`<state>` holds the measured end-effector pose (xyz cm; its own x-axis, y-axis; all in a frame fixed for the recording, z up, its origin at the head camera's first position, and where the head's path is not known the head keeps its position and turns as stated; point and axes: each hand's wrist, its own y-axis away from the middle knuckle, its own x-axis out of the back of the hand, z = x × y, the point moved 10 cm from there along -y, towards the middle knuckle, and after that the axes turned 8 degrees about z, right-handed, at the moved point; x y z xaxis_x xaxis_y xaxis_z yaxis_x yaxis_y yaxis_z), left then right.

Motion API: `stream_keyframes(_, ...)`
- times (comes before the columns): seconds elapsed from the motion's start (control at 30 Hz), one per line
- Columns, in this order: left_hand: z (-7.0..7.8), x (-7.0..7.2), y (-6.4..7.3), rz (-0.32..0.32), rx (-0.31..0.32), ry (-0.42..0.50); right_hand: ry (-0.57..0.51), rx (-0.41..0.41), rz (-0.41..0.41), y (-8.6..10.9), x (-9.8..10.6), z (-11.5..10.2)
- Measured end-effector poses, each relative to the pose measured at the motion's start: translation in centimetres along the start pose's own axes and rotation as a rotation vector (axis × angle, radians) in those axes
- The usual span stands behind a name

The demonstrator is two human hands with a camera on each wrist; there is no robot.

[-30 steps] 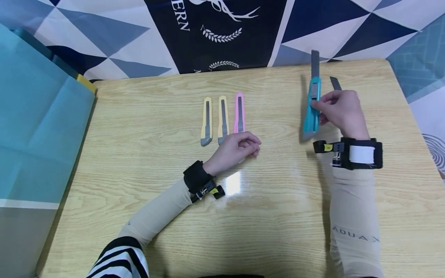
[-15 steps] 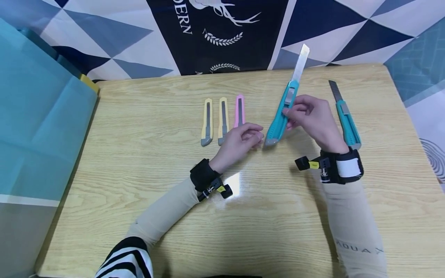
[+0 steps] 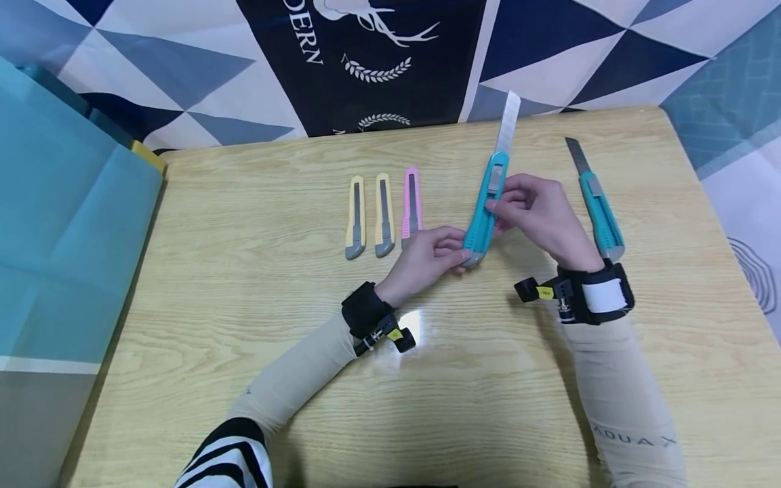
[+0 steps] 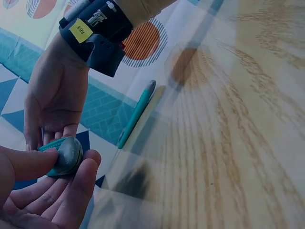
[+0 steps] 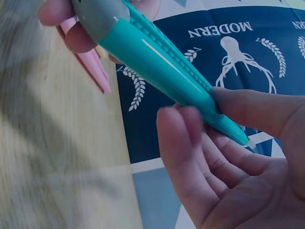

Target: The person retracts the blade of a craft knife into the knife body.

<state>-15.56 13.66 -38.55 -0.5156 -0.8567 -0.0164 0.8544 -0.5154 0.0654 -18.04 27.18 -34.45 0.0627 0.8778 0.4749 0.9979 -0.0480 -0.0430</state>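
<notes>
A teal box cutter (image 3: 482,227), its long blade slid out and pointing away, is held tilted above the table between both hands. My right hand (image 3: 548,220) pinches its body, thumb on the slider side. At the grey butt end, my left hand (image 3: 419,264) grips it between thumb and fingers; the left wrist view shows that grey end (image 4: 70,155) up close. Right of my right hand lies a second teal box cutter (image 3: 603,213), blade out. A pink box cutter (image 3: 411,196) lies beside my left hand, which hides its lower end.
Two yellow box cutters, one at the left (image 3: 356,217) and one nearer the pink (image 3: 384,213), lie parallel on the wooden table (image 3: 244,271), blades in. A blue box-like block (image 3: 67,237) borders the table's left side. Patterned cloth (image 3: 378,61) hangs behind the far edge.
My right hand has brought the teal box cutter leftward from the right side, uncovering the second one. My left hand, earlier holding nothing, has taken hold of its grey end.
</notes>
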Motion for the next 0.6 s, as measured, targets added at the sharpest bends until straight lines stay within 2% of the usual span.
stream_keyframes(0.17,-1.6,0.0,-0.4,0.005,-0.004,-0.006,0.016,0.005,0.029,-0.2,0.0,0.1)
stream_keyframes(0.4,-2.4,-0.4,-0.2,-0.006,0.005,-0.022,-0.107,0.030,0.119,-0.6,0.5,0.1)
stream_keyframes(0.47,-2.1,-0.5,0.0,-0.005,0.005,-0.022,-0.114,0.028,0.135,-0.7,0.4,0.2)
stream_keyframes(0.6,-0.6,-0.5,0.8,0.012,-0.002,-0.040,-0.126,0.008,0.158,-0.8,0.3,0.6)
